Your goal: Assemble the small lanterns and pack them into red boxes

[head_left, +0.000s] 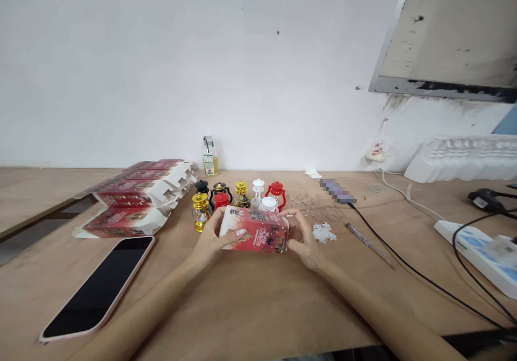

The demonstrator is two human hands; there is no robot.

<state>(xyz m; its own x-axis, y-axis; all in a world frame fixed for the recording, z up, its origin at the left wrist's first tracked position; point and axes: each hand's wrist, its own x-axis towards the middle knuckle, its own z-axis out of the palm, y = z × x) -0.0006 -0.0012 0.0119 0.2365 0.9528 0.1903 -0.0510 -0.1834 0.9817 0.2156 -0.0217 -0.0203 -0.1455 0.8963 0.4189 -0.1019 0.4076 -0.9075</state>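
Observation:
A small red printed carton (258, 233) lies on its side just above the wooden table (250, 307), held between both hands. My left hand (213, 238) grips its left end, thumb across the front. My right hand (302, 238) closes on its right end, fingers curled over the top. Right behind the carton stand several small toy lanterns (241, 194) in gold, black, red and white. A white snowflake piece (323, 233) lies just right of my right hand.
Flat red-and-white cartons (139, 195) are stacked at the left. A phone (100, 286) lies face up at front left. A screwdriver (368, 243), black cable (407, 269) and white power strip (480, 253) lie at right. A small bottle (209, 157) stands by the wall.

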